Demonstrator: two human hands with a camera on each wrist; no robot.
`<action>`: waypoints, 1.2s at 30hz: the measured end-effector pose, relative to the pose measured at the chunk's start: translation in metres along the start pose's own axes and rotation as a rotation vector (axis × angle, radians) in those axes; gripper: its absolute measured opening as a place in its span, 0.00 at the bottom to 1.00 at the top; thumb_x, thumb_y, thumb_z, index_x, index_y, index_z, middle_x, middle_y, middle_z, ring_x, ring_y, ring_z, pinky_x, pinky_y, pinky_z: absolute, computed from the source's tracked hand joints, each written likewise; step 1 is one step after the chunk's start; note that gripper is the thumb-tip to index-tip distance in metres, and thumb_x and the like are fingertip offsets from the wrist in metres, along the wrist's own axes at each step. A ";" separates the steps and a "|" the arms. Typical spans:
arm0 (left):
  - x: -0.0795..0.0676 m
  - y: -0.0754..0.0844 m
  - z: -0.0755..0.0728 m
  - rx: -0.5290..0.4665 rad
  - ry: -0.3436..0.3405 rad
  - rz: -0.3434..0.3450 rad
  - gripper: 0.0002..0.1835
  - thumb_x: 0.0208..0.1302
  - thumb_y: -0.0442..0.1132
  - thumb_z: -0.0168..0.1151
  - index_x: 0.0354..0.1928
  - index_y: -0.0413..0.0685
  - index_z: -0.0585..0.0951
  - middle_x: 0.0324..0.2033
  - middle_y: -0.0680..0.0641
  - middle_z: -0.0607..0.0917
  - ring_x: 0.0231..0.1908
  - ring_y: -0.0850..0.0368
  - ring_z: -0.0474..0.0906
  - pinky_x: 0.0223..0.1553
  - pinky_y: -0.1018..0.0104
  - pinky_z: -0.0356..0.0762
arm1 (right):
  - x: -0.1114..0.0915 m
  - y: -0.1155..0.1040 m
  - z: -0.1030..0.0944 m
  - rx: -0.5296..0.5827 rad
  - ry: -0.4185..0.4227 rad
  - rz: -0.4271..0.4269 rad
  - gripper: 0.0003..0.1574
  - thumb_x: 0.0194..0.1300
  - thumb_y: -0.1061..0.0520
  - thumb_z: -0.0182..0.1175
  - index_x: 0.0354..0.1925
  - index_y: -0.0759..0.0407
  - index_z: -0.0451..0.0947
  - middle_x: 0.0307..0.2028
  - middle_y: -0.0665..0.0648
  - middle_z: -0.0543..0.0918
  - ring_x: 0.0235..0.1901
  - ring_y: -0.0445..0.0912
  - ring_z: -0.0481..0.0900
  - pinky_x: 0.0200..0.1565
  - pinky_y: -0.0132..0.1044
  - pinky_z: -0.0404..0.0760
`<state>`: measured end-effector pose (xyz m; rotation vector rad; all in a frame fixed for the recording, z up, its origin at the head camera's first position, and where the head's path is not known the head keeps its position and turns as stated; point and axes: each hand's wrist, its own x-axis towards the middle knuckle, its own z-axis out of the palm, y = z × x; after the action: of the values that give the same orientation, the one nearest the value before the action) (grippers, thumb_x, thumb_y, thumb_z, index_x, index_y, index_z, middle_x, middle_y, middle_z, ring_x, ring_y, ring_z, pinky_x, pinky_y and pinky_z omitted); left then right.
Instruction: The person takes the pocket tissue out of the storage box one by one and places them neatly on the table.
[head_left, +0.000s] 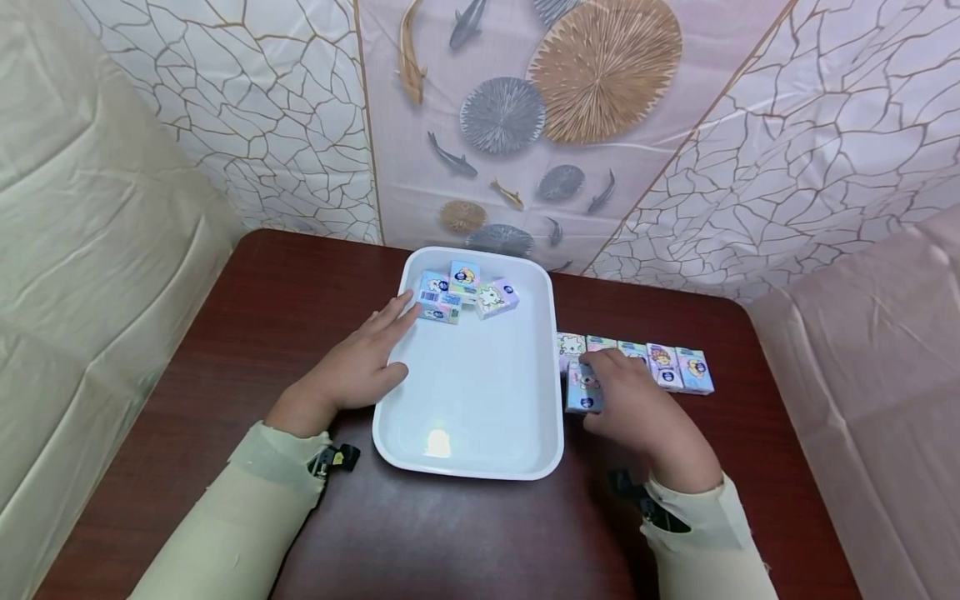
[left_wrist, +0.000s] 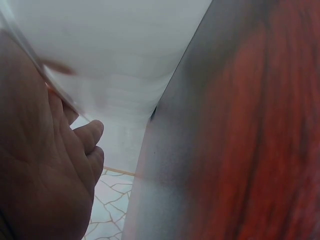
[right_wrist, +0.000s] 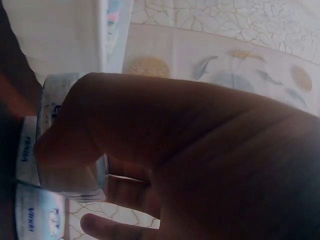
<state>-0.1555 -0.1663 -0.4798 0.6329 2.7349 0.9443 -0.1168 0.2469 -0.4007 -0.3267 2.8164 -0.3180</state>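
A white tray stands on the table, with several small pastel tissue packs grouped at its far end. My left hand lies along the tray's left rim, fingers extended, fingertips near the packs inside. In the left wrist view that hand is beside the tray's outer wall. To the right of the tray, my right hand pinches a blue tissue pack in front of a row of others. The right wrist view shows the thumb across this pack; the other fingers are partly hidden.
Several tissue packs form a row along the tray's right side, partly covered by the right hand. The dark red-brown table meets patterned cloth at the back. Pale cloth walls hang on both sides.
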 end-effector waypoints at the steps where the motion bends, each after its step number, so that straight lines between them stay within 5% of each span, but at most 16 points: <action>1: 0.000 0.000 0.000 -0.001 0.001 0.001 0.49 0.75 0.43 0.55 0.94 0.58 0.48 0.93 0.57 0.37 0.92 0.41 0.43 0.91 0.37 0.44 | 0.000 0.000 0.002 0.003 -0.005 0.003 0.54 0.60 0.56 0.80 0.79 0.64 0.71 0.76 0.70 0.76 0.71 0.69 0.74 0.73 0.72 0.78; 14: -0.001 0.000 0.001 0.000 0.001 0.007 0.49 0.75 0.43 0.56 0.94 0.59 0.48 0.93 0.58 0.37 0.92 0.41 0.43 0.91 0.36 0.44 | 0.003 0.004 0.027 0.052 -0.115 0.027 0.51 0.63 0.58 0.80 0.80 0.60 0.72 0.76 0.65 0.77 0.65 0.58 0.82 0.71 0.64 0.84; 36: 0.001 -0.001 0.000 0.002 -0.005 -0.003 0.48 0.76 0.44 0.54 0.94 0.59 0.48 0.93 0.58 0.37 0.92 0.41 0.42 0.91 0.35 0.44 | 0.002 0.006 0.031 0.070 -0.119 0.067 0.57 0.62 0.53 0.82 0.84 0.54 0.70 0.79 0.64 0.74 0.71 0.62 0.80 0.72 0.69 0.81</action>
<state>-0.1566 -0.1667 -0.4809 0.6300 2.7323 0.9384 -0.1106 0.2463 -0.4316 -0.2282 2.6853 -0.3685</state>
